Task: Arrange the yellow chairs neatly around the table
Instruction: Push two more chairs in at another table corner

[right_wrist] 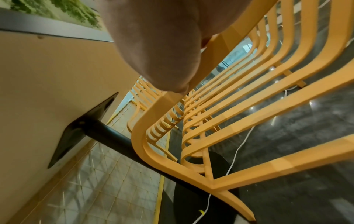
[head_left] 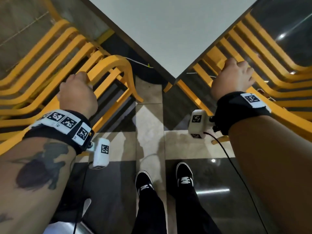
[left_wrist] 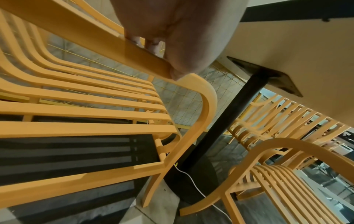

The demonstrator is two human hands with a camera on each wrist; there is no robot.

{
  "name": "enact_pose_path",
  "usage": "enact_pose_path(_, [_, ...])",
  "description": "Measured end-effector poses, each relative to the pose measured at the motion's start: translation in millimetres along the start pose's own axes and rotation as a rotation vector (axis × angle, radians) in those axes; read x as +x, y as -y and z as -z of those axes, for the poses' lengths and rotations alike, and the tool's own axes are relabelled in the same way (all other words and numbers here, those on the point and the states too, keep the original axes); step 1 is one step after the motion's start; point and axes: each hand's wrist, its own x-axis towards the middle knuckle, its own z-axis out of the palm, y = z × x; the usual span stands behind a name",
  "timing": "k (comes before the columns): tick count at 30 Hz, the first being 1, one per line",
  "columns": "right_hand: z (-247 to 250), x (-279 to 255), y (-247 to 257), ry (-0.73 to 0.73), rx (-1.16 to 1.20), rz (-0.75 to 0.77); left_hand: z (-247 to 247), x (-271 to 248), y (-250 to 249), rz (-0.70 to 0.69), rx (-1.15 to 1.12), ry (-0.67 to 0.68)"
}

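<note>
Left hand (head_left: 79, 93) curls around the armrest of the left yellow chair (head_left: 42, 68); right hand (head_left: 233, 76) grips the armrest of the right yellow chair (head_left: 263, 53). Both chairs sit at adjacent sides of the worktop (head_left: 168, 31) corner, seats partly tucked under. Person's black shoes (head_left: 145, 181) stand on the tiled floor (head_left: 148, 119).

I see two yellow slatted chairs, left chair (head_left: 55, 65) and right chair (head_left: 263, 61), flanking table (head_left: 168, 31) corner, seats apparently tucked partly under.
</note>
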Motion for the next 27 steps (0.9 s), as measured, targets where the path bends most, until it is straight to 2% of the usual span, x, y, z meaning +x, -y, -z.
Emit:
enact_pose_path(11, [2,-42,-1,0.036,0.039,0.002,-5,-13,-13,-0.043,-0.208,0.048])
enact_pose_path(19, [6,-62,1,0.082,0.093,-0.021,-11,-30,-23,-0.153,-0.254,0.115])
enact_pose_path(27, [7,-71,-6,0.122,0.092,-0.041,-12,-35,-27,-0.159,-0.249,0.105])
